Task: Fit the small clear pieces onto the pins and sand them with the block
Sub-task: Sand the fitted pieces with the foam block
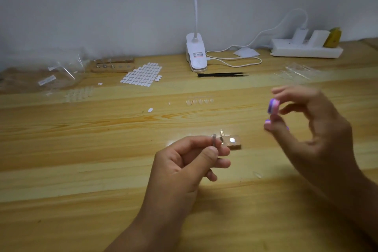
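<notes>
My left hand [190, 161] pinches a small metal pin [214, 139] between thumb and forefinger, held just above the table. Right behind it a small wooden pin holder [233, 143] lies on the table with another pin standing in it and a round shiny spot on top. My right hand [311, 122] is raised to the right and grips a small pink and purple sanding block [273, 106] in its fingertips. A short row of small clear pieces [199, 101] lies further back in the middle of the table. Whether a clear piece sits on the held pin I cannot tell.
A sheet of white oval stickers [141, 74], a second wooden holder [113, 65], clear bags [59, 69] and clear pieces [78, 93] lie at the back left. A clip lamp [196, 55], black tweezers [222, 74], a power strip [304, 48] and a clear tray [296, 71] lie at the back.
</notes>
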`<action>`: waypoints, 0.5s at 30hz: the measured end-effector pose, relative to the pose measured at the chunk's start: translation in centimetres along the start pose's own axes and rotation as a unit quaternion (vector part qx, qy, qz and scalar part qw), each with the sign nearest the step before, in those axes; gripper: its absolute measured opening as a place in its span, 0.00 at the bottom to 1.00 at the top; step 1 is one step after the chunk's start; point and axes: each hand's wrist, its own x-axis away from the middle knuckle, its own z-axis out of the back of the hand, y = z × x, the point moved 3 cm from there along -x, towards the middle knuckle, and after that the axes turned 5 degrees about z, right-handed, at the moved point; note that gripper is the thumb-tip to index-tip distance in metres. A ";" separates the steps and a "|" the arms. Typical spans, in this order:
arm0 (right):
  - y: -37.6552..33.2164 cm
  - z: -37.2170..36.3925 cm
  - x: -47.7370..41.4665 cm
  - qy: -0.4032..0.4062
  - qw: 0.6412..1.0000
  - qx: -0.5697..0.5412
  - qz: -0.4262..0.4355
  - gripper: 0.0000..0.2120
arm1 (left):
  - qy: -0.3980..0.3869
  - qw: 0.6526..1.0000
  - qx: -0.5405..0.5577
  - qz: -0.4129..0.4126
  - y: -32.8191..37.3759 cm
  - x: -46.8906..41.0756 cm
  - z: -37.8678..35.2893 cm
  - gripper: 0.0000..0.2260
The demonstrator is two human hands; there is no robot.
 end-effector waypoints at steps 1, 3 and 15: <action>0.5 0.5 -0.5 -0.012 0.999 -0.021 -0.042 0.07 | 0.002 1.000 -0.005 -0.002 0.0 0.0 0.0 0.05; 1.3 1.3 -1.3 -0.088 0.985 -0.091 -0.116 0.02 | 0.001 1.000 -0.014 0.000 -0.1 0.0 0.0 0.02; 1.5 0.0 1.0 -0.454 0.890 0.019 -0.024 0.06 | 0.003 0.997 -0.083 -0.005 -0.6 0.0 -0.1 0.06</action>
